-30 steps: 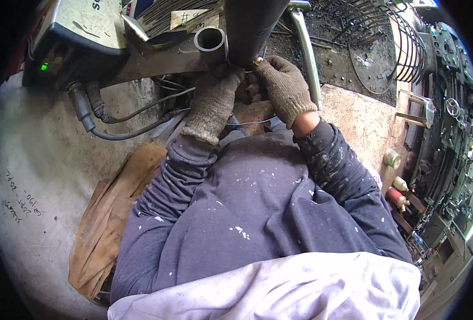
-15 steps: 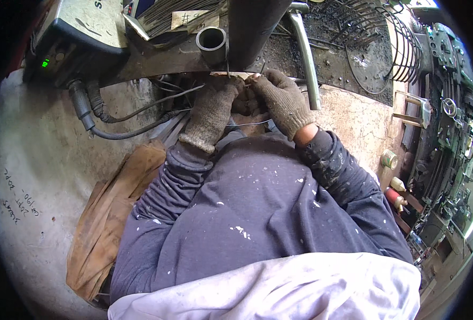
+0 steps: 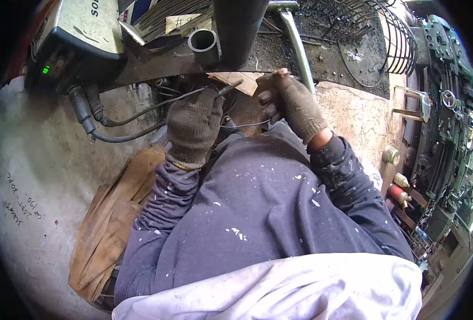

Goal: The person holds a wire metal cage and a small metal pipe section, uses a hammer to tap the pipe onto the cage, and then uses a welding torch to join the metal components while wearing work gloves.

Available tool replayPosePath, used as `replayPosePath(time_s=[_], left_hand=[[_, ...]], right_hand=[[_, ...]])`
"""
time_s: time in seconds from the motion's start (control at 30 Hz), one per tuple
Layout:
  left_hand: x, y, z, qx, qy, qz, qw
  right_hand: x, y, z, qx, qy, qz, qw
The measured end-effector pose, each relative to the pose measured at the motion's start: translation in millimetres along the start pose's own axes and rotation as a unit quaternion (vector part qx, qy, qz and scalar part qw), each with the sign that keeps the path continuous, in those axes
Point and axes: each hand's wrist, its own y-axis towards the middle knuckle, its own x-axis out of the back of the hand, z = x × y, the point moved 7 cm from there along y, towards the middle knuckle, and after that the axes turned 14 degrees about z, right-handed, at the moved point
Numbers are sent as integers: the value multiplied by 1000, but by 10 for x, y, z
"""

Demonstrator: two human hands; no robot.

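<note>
both gloved hands have drawn apart: left hand [image 3: 195,124] curls closed around a thin rod [image 3: 230,88], right hand [image 3: 294,104] grips the workbench edge [image 3: 322,80].

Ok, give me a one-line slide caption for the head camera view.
Gloved left hand and right hand work a thin rod under a dark metal bench edge.
</note>
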Motion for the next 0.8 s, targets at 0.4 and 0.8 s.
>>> replayPosePath(time_s=[0.4,0.8], left_hand=[[-23,133,-201,-75,131,-58,987],[-531,59,231,165,-759,122,618]], right_hand=[[-301,23,322,83,-76,36,993],[-244,223,548,165,-335,130,918]])
